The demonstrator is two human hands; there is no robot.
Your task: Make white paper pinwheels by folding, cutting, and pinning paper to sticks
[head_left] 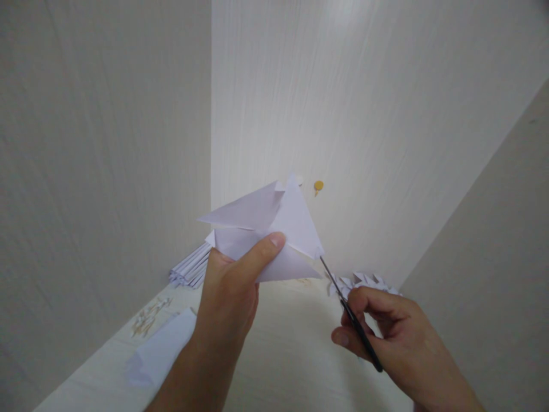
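My left hand (234, 286) is closed on a folded sheet of white paper (274, 229), thumb pressed on its front, and holds it up above the table. My right hand (381, 329) grips a pair of black-handled scissors (349, 312). The thin blade tip points up and left and meets the paper's lower right corner. The scissor blades look nearly closed.
A pale wooden table (291, 360) sits in a corner of light walls. On it lie a stack of folded white paper strips (191, 269) at the back left, a loose white sheet (160, 352) at the front left, and several small folded paper pieces (364, 281) behind my right hand. A small yellow peg (318, 185) is on the wall.
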